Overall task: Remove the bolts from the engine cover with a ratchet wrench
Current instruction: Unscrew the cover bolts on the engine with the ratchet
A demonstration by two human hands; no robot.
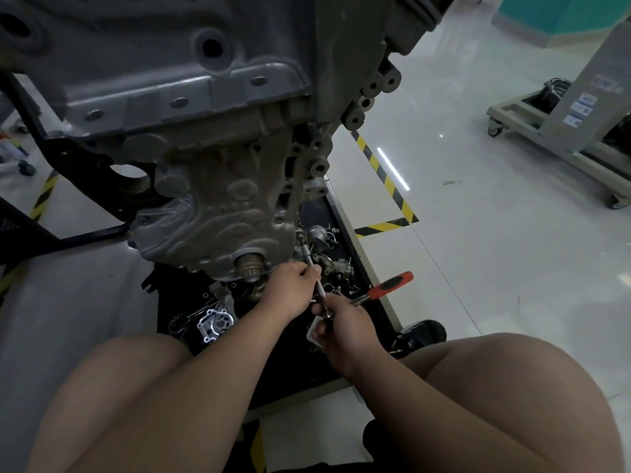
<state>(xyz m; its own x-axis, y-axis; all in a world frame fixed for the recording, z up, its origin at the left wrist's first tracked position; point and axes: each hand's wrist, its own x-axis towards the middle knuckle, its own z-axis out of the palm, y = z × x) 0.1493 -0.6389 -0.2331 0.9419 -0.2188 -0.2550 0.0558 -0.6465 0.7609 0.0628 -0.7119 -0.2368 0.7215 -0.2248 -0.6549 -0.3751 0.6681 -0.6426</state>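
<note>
A grey cast engine cover (218,213) hangs on the engine in front of me, low in the middle of the view. A ratchet wrench with a red and black handle (389,285) carries a long steel extension bar (316,274) that runs up to the cover's lower right edge. My left hand (293,288) pinches the bar partway along. My right hand (341,326) is closed around the wrench head end of the bar. The bolt under the socket is hidden.
A black tray (345,213) under the engine holds several loose metal parts, among them a shiny pump housing (215,324). Yellow-black tape (386,179) marks the glossy floor. A grey wheeled stand (560,131) is at the right. My bare knees fill the foreground.
</note>
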